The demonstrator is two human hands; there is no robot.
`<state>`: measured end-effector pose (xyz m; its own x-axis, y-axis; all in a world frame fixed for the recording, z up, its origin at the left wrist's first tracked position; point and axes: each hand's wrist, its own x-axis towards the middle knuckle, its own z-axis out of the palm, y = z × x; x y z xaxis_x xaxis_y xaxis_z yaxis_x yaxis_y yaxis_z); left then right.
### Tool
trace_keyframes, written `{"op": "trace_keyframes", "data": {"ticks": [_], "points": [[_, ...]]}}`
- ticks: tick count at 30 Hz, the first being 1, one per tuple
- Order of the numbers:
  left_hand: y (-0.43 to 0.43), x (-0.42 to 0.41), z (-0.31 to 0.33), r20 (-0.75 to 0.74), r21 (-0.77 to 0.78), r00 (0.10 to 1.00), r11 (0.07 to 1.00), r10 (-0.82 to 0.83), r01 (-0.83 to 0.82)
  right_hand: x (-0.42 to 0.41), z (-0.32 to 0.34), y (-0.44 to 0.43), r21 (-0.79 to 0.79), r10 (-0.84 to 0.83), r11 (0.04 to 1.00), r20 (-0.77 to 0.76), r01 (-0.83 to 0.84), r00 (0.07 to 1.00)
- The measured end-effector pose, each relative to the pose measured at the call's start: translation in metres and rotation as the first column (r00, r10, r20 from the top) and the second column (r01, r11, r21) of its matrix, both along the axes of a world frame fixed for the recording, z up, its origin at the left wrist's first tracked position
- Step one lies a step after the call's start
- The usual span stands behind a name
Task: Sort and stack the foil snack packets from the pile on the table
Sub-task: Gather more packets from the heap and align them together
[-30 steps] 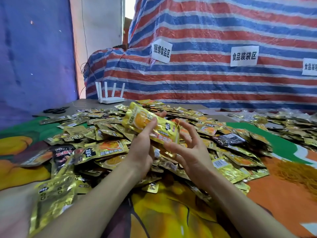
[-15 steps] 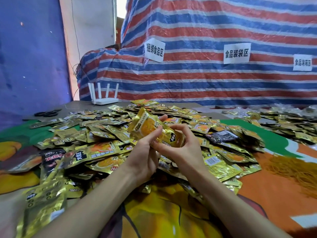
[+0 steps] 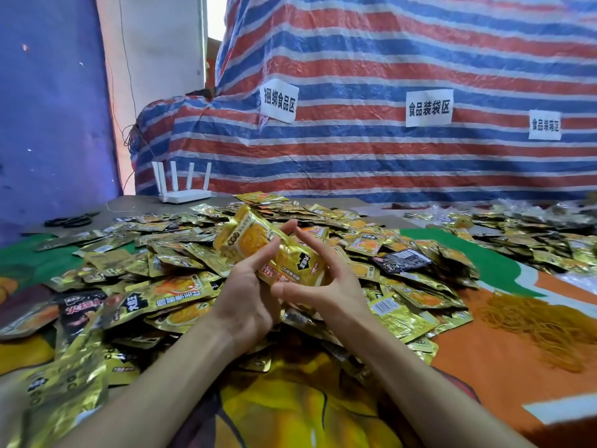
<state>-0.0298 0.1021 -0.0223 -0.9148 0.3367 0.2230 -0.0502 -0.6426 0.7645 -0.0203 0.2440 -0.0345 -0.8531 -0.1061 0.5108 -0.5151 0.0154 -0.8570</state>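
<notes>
Both hands at work over a table of foil snacks: my left hand (image 3: 248, 305) grips a small stack of packets (image 3: 258, 244) from the left, thumb across its front, while my right hand (image 3: 326, 286) clamps it from the other side between thumb and forefinger, the two forefingers meeting at the top edge. The stack is held tilted in the air just above the loose pile (image 3: 416, 295), which spreads across the printed tablecloth (image 3: 504, 376). I judge this to be the squaring-up step, edges being tapped flush. The next move likely calls for one hand to keep the bundle tight while the other reaches for a matching gold packet or for the heap of orange rubber bands (image 3: 542, 321) to my right. A black packet (image 3: 402, 260) lies among the gold ones and would need sorting apart. Paper signs on the striped tarpaulin (image 3: 355, 156) read "捆绑食品区" on the left sign (image 3: 278, 101) and "食品装袋区" on the middle sign (image 3: 429, 108); the right sign (image 3: 544, 125) is too blurred to read in full. The packets carry a black badge with white characters I cannot make out surely. A white router (image 3: 184, 195) and scissors (image 3: 71, 219) sit at the far left.
</notes>
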Motion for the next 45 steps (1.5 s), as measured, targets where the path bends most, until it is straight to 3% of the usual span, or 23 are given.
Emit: {"op": "trace_keyframes", "data": {"ticks": [3, 7, 12, 14, 17, 19, 23, 27, 30, 33, 36, 40, 45], "points": [[-0.001, 0.000, 0.001, -0.027, -0.010, 1.000, 1.000, 0.014, -0.015, 0.001, 0.001, -0.001, 0.053, 0.041, 0.998, 0.042, -0.043, 0.998], [0.001, -0.001, -0.001, -0.044, -0.050, 0.999, 0.999, -0.011, 0.009, 0.000, 0.005, 0.004, -0.063, -0.044, 0.997, 0.032, 0.046, 0.998], [0.003, 0.004, -0.001, -0.068, -0.209, 0.993, 0.975, -0.098, 0.082, 0.003, 0.013, 0.020, 0.100, 0.004, 0.995, 0.051, -0.009, 0.999], [0.005, 0.005, -0.002, -0.073, -0.269, 0.997, 0.963, -0.018, -0.002, 0.002, 0.022, 0.037, 0.098, -0.064, 0.994, 0.086, 0.055, 0.994], [0.003, 0.000, -0.004, -0.034, -0.219, 0.991, 0.966, 0.130, -0.135, -0.006, 0.039, 0.078, 0.033, -0.265, 0.964, 0.187, 0.264, 0.946], [-0.001, 0.000, -0.003, -0.066, -0.214, 0.986, 0.962, 0.156, -0.167, -0.019, 0.050, 0.117, 0.056, -0.491, 0.869, 0.221, 0.491, 0.843], [-0.002, 0.001, -0.003, -0.149, -0.283, 0.976, 0.939, 0.158, -0.196, -0.053, 0.060, 0.204, 0.228, -0.837, 0.547, 0.170, 0.806, 0.520], [0.000, 0.001, -0.005, -0.204, -0.300, 0.967, 0.931, 0.150, -0.208, -0.082, 0.044, 0.262, 0.383, -0.944, 0.329, 0.169, 0.863, 0.285], [0.004, 0.000, -0.006, -0.263, -0.336, 0.952, 0.910, 0.159, -0.245, -0.096, 0.027, 0.280, 0.537, -0.961, 0.271, 0.191, 0.799, 0.197], [0.004, 0.000, -0.010, -0.345, -0.406, 0.925, 0.864, 0.158, -0.299, -0.097, 0.020, 0.289, 0.692, -0.966, 0.260, 0.191, 0.674, 0.176], [0.002, 0.004, -0.011, -0.503, -0.520, 0.852, 0.738, 0.142, -0.430, -0.090, 0.018, 0.289, 0.774, -0.967, 0.254, 0.209, 0.580, 0.145], [0.001, 0.005, -0.008, -0.609, -0.551, 0.774, 0.610, 0.173, -0.570, -0.078, 0.029, 0.261, 0.810, -0.984, 0.147, 0.061, 0.567, 0.168], [-0.005, 0.006, 0.013, -0.684, -0.572, 0.712, 0.490, 0.159, -0.658, -0.063, 0.042, 0.194, 0.791, -0.908, 0.101, -0.174, 0.603, 0.381]]}}
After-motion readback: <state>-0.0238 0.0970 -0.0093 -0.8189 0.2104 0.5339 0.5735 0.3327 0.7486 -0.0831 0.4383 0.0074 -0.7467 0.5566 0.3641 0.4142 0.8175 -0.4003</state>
